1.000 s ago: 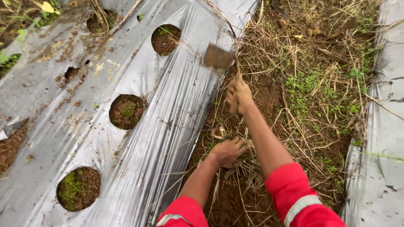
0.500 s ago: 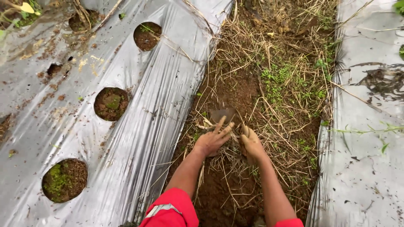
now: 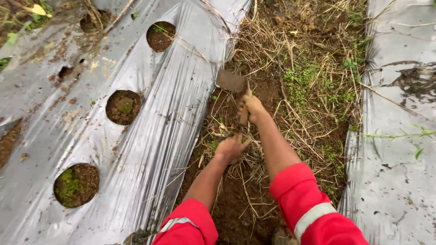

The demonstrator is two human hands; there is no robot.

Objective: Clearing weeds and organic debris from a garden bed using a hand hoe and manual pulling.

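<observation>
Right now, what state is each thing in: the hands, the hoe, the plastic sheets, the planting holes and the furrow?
Right hand: closed on the handle of the small hoe, blade raised above the soil.
Left hand: resting on dry straw, fingers bent.
Left plastic sheet: dirty, creased.
Planting holes: cut open, soil and small weeds inside.
Right plastic sheet: muddy.
Furrow: weedy, straw-strewn.

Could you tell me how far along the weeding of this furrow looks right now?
Done: bare soil shows near the person. In hand: the right hand holds a small hoe raised over the furrow, while the left hand presses on dry straw. Left: green weeds and straw cover the ground farther ahead, between the plastic mulch sheets.
</observation>
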